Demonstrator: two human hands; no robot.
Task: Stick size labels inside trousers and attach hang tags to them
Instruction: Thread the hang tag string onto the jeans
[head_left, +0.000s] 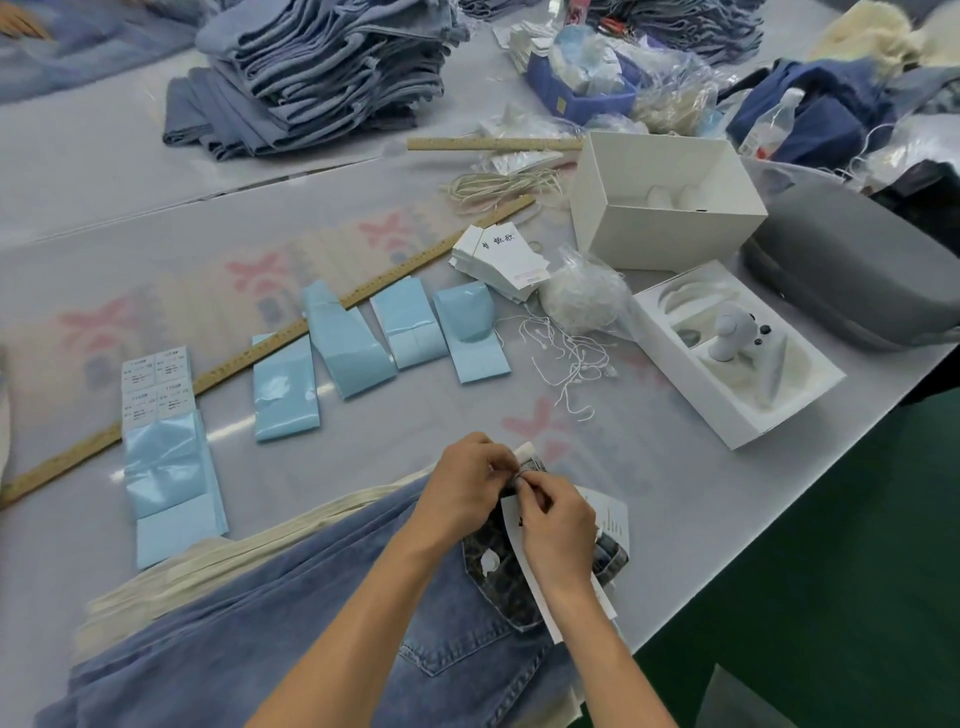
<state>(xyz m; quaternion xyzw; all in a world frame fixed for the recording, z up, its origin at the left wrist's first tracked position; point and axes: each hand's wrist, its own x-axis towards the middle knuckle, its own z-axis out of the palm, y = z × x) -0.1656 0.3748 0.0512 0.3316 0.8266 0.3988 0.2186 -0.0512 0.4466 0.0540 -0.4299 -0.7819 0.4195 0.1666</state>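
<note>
1. A pair of blue jeans (291, 639) lies flat on the near part of the bench (363, 436), with the waist end pointing to the right.
2. Both hands meet at the waistband of the jeans.
3. The left hand (462, 486) has its fingers curled and pinching something small at the waistband. It is too small to tell what it is.
4. The right hand (558, 525) also has its fingers curled tight on that same small spot, touching the left hand.
5. A white hang tag (610, 519) lies under the right hand, on the waist end of the jeans.
6. Light blue label strips (285, 389) lie in a row on the bench, beyond the jeans.
7. A long wooden ruler (249, 358) lies slanted across the bench, under some of the strips.
8. A pile of white hang tags (501, 260) sits past the strips, near the far end of the ruler.
9. Loose white strings (566, 358) lie just to the right of the strips.
10. An open white box (670, 208) stands farther back on the right.
11. A tall stack of folded jeans (322, 73) sits at the far side.
</note>
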